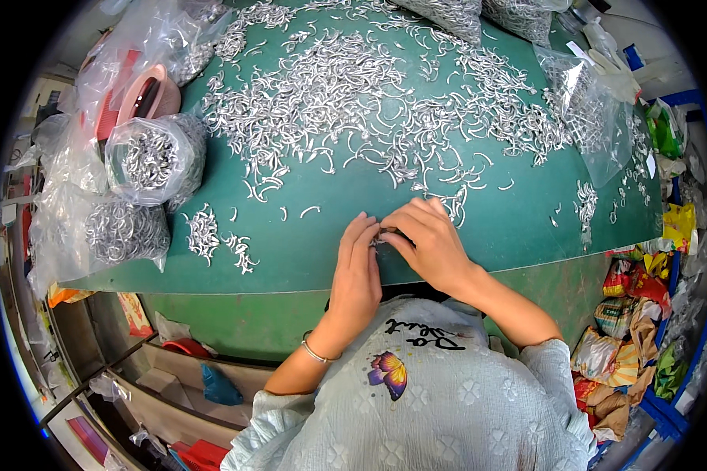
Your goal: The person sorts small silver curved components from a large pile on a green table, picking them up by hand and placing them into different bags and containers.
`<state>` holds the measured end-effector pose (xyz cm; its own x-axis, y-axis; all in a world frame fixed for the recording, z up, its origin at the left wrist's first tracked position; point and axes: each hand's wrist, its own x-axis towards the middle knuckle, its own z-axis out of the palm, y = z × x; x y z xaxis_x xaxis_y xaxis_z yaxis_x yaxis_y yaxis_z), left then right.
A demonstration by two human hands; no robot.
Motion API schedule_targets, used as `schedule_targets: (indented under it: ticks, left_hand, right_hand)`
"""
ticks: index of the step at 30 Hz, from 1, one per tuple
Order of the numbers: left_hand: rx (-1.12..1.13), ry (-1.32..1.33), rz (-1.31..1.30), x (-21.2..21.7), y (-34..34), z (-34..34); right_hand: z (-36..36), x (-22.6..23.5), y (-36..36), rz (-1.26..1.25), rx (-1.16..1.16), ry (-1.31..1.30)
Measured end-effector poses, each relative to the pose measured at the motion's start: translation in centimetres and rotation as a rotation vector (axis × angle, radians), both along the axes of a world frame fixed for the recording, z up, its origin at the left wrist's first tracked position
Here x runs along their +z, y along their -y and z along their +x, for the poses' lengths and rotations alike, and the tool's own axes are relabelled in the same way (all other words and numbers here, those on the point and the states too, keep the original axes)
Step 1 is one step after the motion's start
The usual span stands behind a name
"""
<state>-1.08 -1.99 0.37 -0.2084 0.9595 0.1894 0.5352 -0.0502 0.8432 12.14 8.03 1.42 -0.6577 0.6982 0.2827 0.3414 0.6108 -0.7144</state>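
My left hand [357,271] and my right hand [428,239] meet over the near part of the green table [306,263]. Between their fingertips is a small silvery metal piece [378,238], mostly covered by the fingers. My right thumb and fingers pinch at it, while the left fingers are pressed together against its other side. Beyond my hands spreads a wide pile of small curved silvery metal pieces [314,94]. A few more lie near the right fingers. Two small heaps, one of them a cluster of metal pieces [203,233], lie to the left.
Clear plastic bags of metal pieces stand at the left, including an open bag [153,161] and a lower bag [126,229]. Behind them is a pink basket [151,94]. Another plastic bag [593,110] lies at the right. Colourful packages [620,337] fill a shelf on the right.
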Motion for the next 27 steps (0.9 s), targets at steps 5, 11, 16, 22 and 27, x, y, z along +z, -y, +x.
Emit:
schedule_targets:
  ticks: [5, 11, 16, 22, 27]
  left_hand:
    - [-0.018, 0.011, 0.008, 0.3, 0.1, 0.0]
    - [-0.041, -0.198, -0.045, 0.9, -0.3, -0.8]
    - [0.059, -0.187, -0.080, 1.4, 0.9, -2.3]
    - [0.003, -0.193, -0.034, 1.0, 1.3, -2.1]
    - [0.014, -0.205, 0.029, 1.1, 0.7, -2.0]
  right_hand:
    - [2.2, 1.1, -3.0, -0.034, -0.203, -0.022]
    - [1.0, 0.9, -3.3, 0.261, -0.238, 0.251]
    - [1.3, -0.1, -3.5, 0.317, -0.203, 0.308]
    - [1.7, 0.0, -3.6, 0.344, -0.092, 0.281]
    - [2.5, 1.9, -3.8, 0.226, -0.185, 0.092]
